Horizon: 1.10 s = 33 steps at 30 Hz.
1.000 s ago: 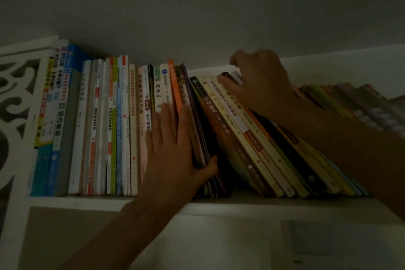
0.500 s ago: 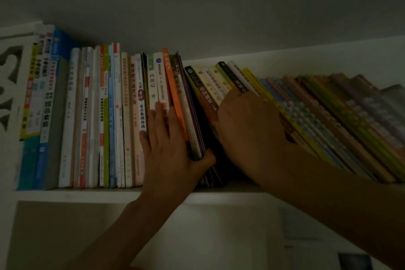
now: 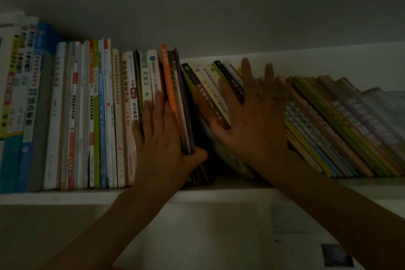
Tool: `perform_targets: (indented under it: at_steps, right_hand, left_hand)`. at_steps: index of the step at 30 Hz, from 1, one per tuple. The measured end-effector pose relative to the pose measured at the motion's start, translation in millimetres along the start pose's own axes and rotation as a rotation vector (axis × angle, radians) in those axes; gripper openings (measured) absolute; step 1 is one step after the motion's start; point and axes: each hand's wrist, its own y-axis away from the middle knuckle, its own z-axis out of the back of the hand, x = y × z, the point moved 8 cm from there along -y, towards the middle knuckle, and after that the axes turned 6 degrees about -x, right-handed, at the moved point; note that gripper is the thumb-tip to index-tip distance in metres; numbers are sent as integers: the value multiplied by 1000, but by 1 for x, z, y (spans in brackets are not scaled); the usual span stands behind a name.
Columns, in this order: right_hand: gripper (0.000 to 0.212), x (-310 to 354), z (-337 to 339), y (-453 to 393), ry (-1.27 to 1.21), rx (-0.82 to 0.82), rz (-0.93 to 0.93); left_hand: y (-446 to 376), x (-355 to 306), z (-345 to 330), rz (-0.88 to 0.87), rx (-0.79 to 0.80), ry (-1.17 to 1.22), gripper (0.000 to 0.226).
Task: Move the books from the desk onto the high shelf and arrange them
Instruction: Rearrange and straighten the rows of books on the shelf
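Note:
A long row of books fills the high white shelf (image 3: 65, 196) in dim light. The upright books (image 3: 96, 116) stand on the left. My left hand (image 3: 164, 144) lies flat against their spines near the orange book (image 3: 168, 85), its thumb hooked under the thin dark books beside it. To the right, several leaning books (image 3: 203, 94) tilt left. My right hand (image 3: 252, 116) presses on those spines with straight, spread fingers. More slanted books (image 3: 339, 129) lie further right.
The ceiling is close above the book tops. A white back wall (image 3: 306, 61) shows above the slanted books. Below the shelf are a pale wall and a small dark picture (image 3: 336, 255) at the lower right.
My right hand came down from the top of the leaning books onto their spines and now spreads its fingers flat there. My left hand has stayed on the upright books.

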Motion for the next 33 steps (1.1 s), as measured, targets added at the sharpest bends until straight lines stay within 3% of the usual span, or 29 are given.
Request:
perform_targets:
  at_steps: [4,8,15,18,21,23,25,28,31,33]
  right_hand:
    - [75,-9,-9,-11,-82,147,-79]
    - [77,-10,-9,-20,-109,122,-176]
    - [73,11,-10,-7,-129,108,-250]
    - [68,21,-7,-3,-198,143,-241]
    - [58,13,11,-6,-326,131,-228]
    - [48,-1,41,-5,-341,-49,-137]
    - [41,-27,60,0,-335,-155,-91]
    - [36,-81,60,12,-407,-50,-163]
    - [32,-146,61,20,-320,9,-248]
    - [39,-185,71,22,-227,-8,-249]
  left_hand:
    - [-18,-2,8,-64,9,-42,118]
    - [-32,1,14,-135,13,-35,113]
    - [0,5,-4,-130,20,-129,109]
    - [4,11,0,-24,94,-125,111]
    - [11,-19,21,-141,-36,-5,85]
    - [14,-40,31,-171,-113,159,63]
    - [9,-52,26,-56,-41,391,53]
    - [3,-68,15,90,4,543,57]
    - [4,-99,16,5,-65,395,64]
    - [5,-127,9,-39,-15,416,62]
